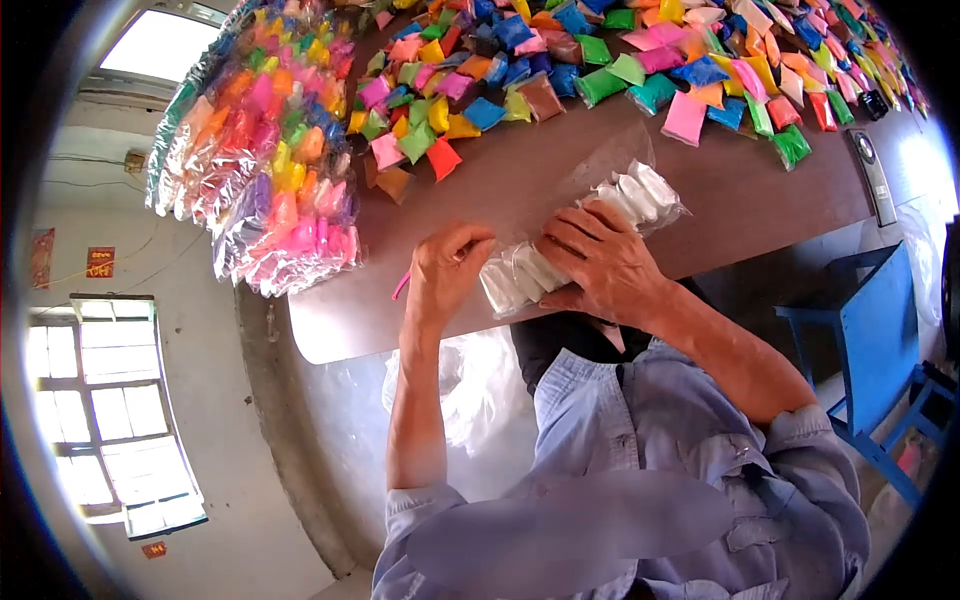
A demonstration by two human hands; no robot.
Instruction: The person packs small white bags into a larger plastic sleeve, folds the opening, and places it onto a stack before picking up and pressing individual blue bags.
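At centre, the right hand (605, 260) grasps a clear bag of white packets (513, 279) over the table (755, 215); the left hand's (447, 268) fingers curl beside it, hold unclear. Likely light, soft and slippery, it suits gripping around its packed middle. Coloured packets (600, 86) fill the top.

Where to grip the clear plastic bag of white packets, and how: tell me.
Likely best: span the clear plastic bag mid-row from above, thumb on the near side, as the right hand does; the row of white packets is long but narrow, and the far film looks loose.
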